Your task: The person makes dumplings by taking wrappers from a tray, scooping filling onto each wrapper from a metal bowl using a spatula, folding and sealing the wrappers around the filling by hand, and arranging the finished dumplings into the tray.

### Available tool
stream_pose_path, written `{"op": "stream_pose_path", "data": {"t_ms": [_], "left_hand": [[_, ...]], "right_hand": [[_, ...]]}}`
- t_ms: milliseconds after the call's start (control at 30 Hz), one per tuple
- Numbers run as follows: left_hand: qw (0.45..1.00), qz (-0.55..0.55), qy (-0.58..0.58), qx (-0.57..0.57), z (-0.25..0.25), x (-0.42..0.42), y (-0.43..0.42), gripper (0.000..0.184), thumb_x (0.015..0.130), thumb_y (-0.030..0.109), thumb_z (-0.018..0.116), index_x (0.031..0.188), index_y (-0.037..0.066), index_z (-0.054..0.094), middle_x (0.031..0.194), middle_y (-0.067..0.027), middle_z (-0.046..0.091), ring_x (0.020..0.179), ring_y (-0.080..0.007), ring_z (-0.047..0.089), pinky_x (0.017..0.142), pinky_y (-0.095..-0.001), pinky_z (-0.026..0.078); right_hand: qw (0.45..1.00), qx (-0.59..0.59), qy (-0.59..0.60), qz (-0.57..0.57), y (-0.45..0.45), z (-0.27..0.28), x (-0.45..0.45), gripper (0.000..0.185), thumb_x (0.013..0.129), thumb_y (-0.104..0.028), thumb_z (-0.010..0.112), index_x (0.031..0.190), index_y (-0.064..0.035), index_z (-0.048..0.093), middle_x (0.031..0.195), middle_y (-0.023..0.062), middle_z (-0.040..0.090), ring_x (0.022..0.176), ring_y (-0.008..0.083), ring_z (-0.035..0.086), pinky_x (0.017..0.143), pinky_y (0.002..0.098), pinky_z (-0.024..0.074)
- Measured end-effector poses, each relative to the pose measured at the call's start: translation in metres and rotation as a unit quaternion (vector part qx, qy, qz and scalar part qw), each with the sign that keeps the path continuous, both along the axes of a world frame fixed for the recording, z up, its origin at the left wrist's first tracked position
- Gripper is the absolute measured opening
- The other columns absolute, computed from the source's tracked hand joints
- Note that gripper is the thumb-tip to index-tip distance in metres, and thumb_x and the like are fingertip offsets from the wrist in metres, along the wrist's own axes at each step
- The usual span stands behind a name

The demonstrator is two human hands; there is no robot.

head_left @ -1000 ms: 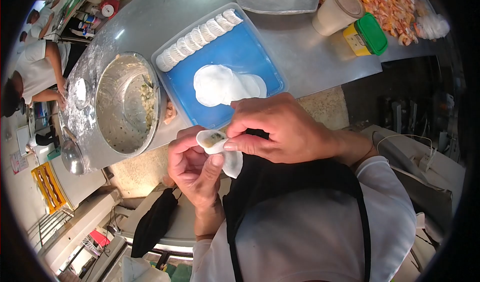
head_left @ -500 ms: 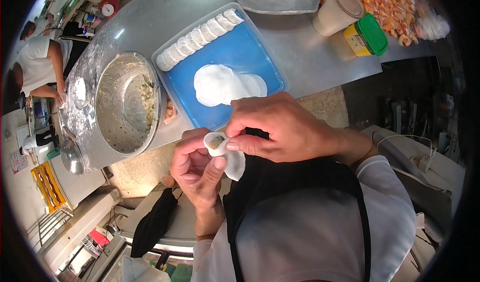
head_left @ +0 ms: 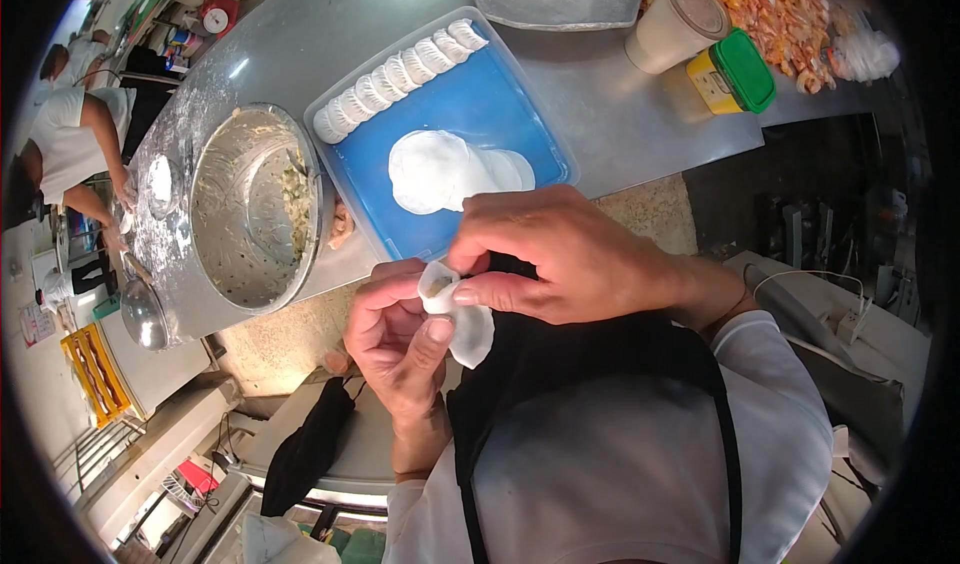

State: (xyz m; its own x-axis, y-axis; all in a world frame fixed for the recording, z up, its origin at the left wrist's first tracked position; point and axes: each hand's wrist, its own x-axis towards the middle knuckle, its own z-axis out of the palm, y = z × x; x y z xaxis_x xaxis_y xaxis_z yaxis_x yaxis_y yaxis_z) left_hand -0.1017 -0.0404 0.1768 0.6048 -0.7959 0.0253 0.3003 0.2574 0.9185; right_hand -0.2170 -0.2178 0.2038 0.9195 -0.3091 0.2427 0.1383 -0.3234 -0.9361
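And here we hold the filled dumpling wrapper (head_left: 472,338) between us: left hand (head_left: 398,336) pinching its left side, right hand (head_left: 565,256) nipping the right rim, long axis slanting toward our apron (head_left: 590,364).

1. One head-worn camera looks forward and steeply down over the wearer's white short-sleeved shirt (head_left: 600,454).
2. The bare left hand (head_left: 400,334) and bare right hand (head_left: 570,259) lie near, around mid-view.
3. Its wide, rounded view reaches beyond them across a grey metal table (head_left: 640,114).
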Motion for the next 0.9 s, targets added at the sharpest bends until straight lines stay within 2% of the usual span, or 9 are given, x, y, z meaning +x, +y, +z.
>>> {"op": "stream_pose_path", "data": {"t_ms": [100, 300, 400, 600, 733, 900], "left_hand": [[1.0, 0.02, -0.003, -0.001, 0.005, -0.004, -0.005, 0.034, 0.086, -0.001, 0.076, 0.116, -0.005, 0.06, 0.115, -0.0154, 0.059, 0.101, -0.0176, 0.061, 0.095, -0.0322, 0.048], [0.999, 0.019, -0.028, 0.02, 0.004, -0.004, -0.003, 0.032, 0.088, -0.002, 0.074, 0.116, -0.007, 0.06, 0.116, -0.0164, 0.059, 0.1, -0.0175, 0.063, 0.093, -0.0307, 0.049], [1.0, 0.005, -0.013, 0.026, 0.004, -0.003, -0.001, 0.032, 0.087, -0.001, 0.075, 0.116, -0.007, 0.06, 0.117, -0.0166, 0.06, 0.101, -0.0182, 0.063, 0.093, -0.0309, 0.049], [1.0, -0.014, 0.003, 0.012, 0.001, 0.0, 0.001, 0.032, 0.088, 0.0, 0.075, 0.116, -0.007, 0.06, 0.116, -0.0164, 0.06, 0.102, -0.019, 0.063, 0.094, -0.0313, 0.048], [1.0, 0.027, 0.002, 0.014, 0.007, -0.007, -0.005, 0.032, 0.09, 0.001, 0.074, 0.117, -0.007, 0.058, 0.116, -0.0166, 0.06, 0.102, -0.0192, 0.063, 0.095, -0.0315, 0.048], [0.999, 0.005, -0.017, 0.037, 0.006, -0.005, -0.001, 0.03, 0.09, -0.001, 0.072, 0.117, -0.006, 0.058, 0.117, -0.017, 0.06, 0.106, -0.0204, 0.063, 0.096, -0.0325, 0.048]], "right_hand": [[0.999, -0.042, 0.011, 0.009, -0.001, -0.001, -0.003, 0.017, 0.087, -0.014, 0.077, 0.093, -0.0044, 0.064, 0.08, 0.0073, 0.063, 0.074, 0.0271, 0.063, 0.064, 0.0374, 0.0492], [0.999, -0.043, -0.01, 0.02, -0.001, -0.009, 0.0, 0.017, 0.087, -0.015, 0.077, 0.093, -0.0042, 0.064, 0.08, 0.0069, 0.063, 0.074, 0.0278, 0.063, 0.063, 0.0388, 0.049], [0.999, -0.023, -0.023, 0.034, -0.001, -0.006, 0.001, 0.016, 0.088, -0.007, 0.07, 0.084, -0.0002, 0.056, 0.079, 0.0131, 0.06, 0.072, 0.0337, 0.061, 0.066, 0.0435, 0.0465], [1.0, -0.01, 0.007, 0.0, -0.001, 0.003, 0.002, 0.017, 0.089, -0.009, 0.07, 0.083, -0.0003, 0.056, 0.076, 0.0126, 0.06, 0.072, 0.0333, 0.061, 0.065, 0.0431, 0.0461], [0.999, -0.022, 0.008, 0.023, -0.001, 0.0, 0.0, 0.017, 0.088, -0.009, 0.071, 0.082, -0.0003, 0.057, 0.077, 0.0129, 0.06, 0.072, 0.0333, 0.061, 0.065, 0.0433, 0.0461], [0.999, -0.018, -0.023, 0.026, -0.001, -0.006, 0.003, 0.015, 0.086, -0.006, 0.07, 0.082, 0.0004, 0.058, 0.076, 0.0131, 0.059, 0.072, 0.0341, 0.061, 0.065, 0.0434, 0.0462]]}}
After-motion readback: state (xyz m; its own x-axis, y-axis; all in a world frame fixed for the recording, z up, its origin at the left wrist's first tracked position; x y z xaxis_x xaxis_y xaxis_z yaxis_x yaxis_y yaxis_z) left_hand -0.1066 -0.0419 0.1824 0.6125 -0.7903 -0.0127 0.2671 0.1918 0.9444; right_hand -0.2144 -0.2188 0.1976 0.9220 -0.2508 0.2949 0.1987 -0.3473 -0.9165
